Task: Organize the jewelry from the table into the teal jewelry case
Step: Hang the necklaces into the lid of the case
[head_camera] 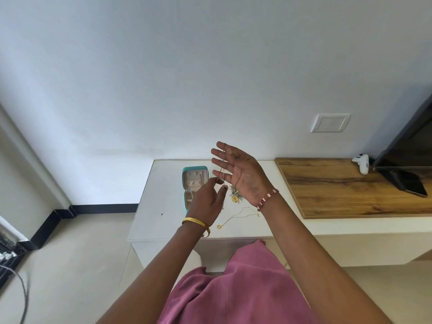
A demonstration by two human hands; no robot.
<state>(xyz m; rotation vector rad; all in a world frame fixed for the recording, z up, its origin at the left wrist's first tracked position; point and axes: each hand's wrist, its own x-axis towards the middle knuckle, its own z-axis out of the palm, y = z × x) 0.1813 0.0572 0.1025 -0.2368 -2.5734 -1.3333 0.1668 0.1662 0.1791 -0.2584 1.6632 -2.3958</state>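
Observation:
The teal jewelry case (194,170) lies open on the white table (163,202), its beige lining showing. My right hand (240,174) is raised above the table, palm toward me, fingers spread, with a thin gold chain (222,164) draped over its fingers and hanging down. My left hand (207,201) sits just below it and pinches the lower end of that chain between thumb and fingertips. A cluster of gold and silver jewelry (235,196) lies on the table behind my hands. Another gold necklace (238,216) is spread near the table's front edge.
A wooden-topped bench (339,185) adjoins the table on the right, carrying a white game controller (361,163), a dark phone (413,187) and a black TV (411,146). A wall socket plate (329,123) is above. Cables (21,288) lie on the floor at left.

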